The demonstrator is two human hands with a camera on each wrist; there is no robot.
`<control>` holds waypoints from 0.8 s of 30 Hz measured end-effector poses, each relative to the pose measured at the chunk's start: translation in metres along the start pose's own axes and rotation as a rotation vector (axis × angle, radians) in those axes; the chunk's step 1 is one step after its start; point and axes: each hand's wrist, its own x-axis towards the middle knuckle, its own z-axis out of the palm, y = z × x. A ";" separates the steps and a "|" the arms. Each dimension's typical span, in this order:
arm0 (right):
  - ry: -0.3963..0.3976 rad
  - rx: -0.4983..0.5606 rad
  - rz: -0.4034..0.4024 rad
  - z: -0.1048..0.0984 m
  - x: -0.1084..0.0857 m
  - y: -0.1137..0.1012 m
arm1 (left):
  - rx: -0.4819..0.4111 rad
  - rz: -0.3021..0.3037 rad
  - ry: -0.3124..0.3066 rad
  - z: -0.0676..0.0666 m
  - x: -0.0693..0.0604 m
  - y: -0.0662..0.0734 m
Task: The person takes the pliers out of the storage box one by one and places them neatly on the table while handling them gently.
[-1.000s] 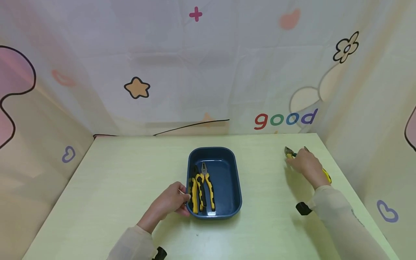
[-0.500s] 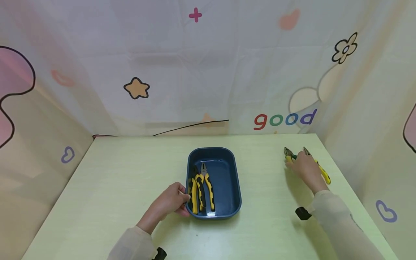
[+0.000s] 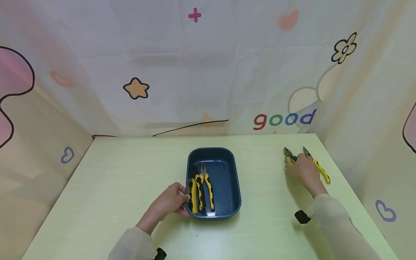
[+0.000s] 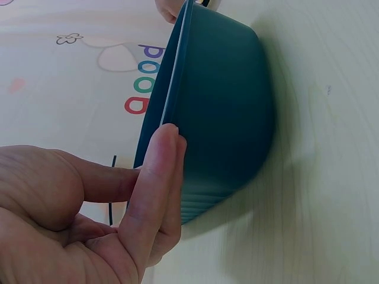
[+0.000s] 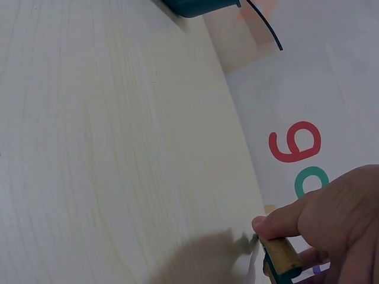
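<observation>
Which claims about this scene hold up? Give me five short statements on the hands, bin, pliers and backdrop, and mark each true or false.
1. The left hand pinches the left rim of the blue bin. True.
2. Nothing lies in the bin. False: yellow-and-black pliers lie along its left side.
3. The right hand holds green-and-yellow pliers. True.
4. Apart from the held pair, every tool is in the bin. False: yellow-handled pliers are outside it, beside the right hand.
5. The backdrop bears the word "good". True.
</observation>
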 end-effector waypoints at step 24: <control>0.041 0.040 0.031 0.013 0.002 0.008 | 0.002 -0.002 -0.001 0.000 0.000 0.000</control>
